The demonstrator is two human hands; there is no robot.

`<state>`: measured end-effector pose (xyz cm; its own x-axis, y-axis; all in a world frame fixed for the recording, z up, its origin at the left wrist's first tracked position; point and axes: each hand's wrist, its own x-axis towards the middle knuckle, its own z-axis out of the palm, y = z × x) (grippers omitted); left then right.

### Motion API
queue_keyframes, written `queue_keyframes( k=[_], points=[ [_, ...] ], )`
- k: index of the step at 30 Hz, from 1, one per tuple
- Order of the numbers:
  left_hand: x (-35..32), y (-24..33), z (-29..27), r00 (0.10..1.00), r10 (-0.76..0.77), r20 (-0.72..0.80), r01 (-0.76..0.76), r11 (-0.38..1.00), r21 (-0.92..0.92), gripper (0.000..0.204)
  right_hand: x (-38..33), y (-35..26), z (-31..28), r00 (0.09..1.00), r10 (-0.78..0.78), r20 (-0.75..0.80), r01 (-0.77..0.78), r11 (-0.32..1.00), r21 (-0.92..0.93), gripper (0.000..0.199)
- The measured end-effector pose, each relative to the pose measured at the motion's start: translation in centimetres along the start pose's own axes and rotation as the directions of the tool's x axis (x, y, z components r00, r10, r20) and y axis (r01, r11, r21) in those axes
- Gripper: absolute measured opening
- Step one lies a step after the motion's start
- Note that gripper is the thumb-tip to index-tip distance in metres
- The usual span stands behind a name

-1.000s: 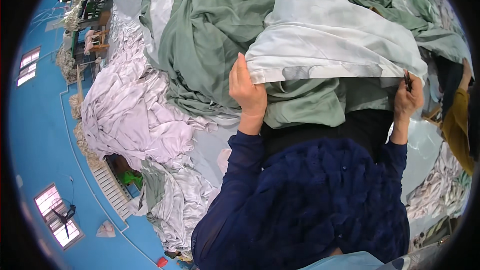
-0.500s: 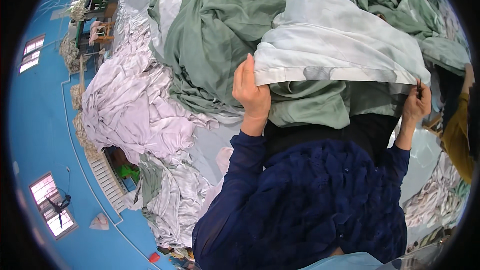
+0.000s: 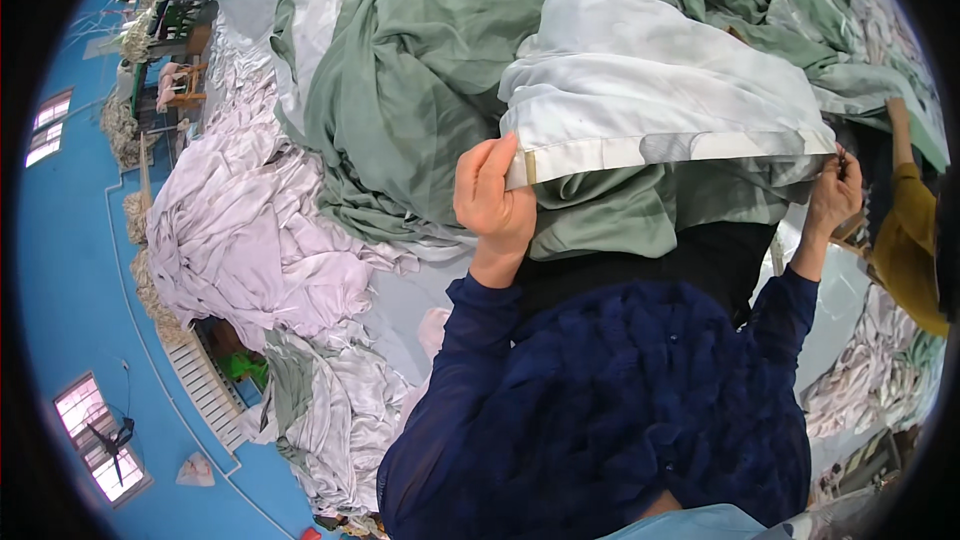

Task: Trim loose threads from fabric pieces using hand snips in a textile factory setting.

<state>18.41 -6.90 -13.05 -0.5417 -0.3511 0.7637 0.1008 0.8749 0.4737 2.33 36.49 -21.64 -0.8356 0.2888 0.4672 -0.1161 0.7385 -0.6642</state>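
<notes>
The left hand (image 3: 492, 202) is gripping the left end of a pale grey sheet (image 3: 650, 90), its fingers closed over the sheet's white hemmed edge (image 3: 660, 150), thumb side toward the cloth. The right hand (image 3: 832, 198) is pinching the right end of that same hem, fingers drawn narrow around the corner, so the edge is stretching taut between the two hands. Both arms are wearing dark blue knitted sleeves (image 3: 600, 410) that are coming up from below the sheet.

The pale grey sheet is lying draped over a heap of sage-green bedding (image 3: 420, 80), which is spreading out to the left of it and above it. More green fabric (image 3: 610, 215) is hanging just below the hem, between the two hands. Well to the left of the sheet, a pile of lilac-white linen (image 3: 250, 240) is lying crumpled, and below that pile more pale cloth (image 3: 330, 420) is spilling downward. A blue floor (image 3: 70, 270) is showing at the far left of the sheet. To the right of the sheet, just past the right hand, another person's arm in a mustard sleeve (image 3: 905, 240) is reaching toward the bedding.
</notes>
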Motion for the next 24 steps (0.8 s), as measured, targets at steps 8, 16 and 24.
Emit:
queue_keyframes(
  k=[8, 16, 24],
  points=[
    [-0.7, 0.6, -0.7, 0.968, 0.116, 0.223, -0.08, 0.983, -0.165, 0.044, -0.3, -5.0, -1.5, 0.917, 0.146, 0.371, -0.086, 0.981, -0.172, 0.016],
    [-1.6, 0.9, -1.1, 0.982, 0.053, 0.181, -0.034, 0.994, -0.107, 0.047, -7.4, -23.7, 2.0, 0.659, -0.54, 0.523, 0.128, 0.766, 0.63, 0.041],
    [-0.4, 3.8, -2.5, 0.963, -0.1, 0.251, 0.11, 0.994, -0.025, 0.035, -9.2, -23.9, 6.5, 0.66, -0.609, 0.44, 0.308, 0.753, 0.581, 0.027]
  ],
)
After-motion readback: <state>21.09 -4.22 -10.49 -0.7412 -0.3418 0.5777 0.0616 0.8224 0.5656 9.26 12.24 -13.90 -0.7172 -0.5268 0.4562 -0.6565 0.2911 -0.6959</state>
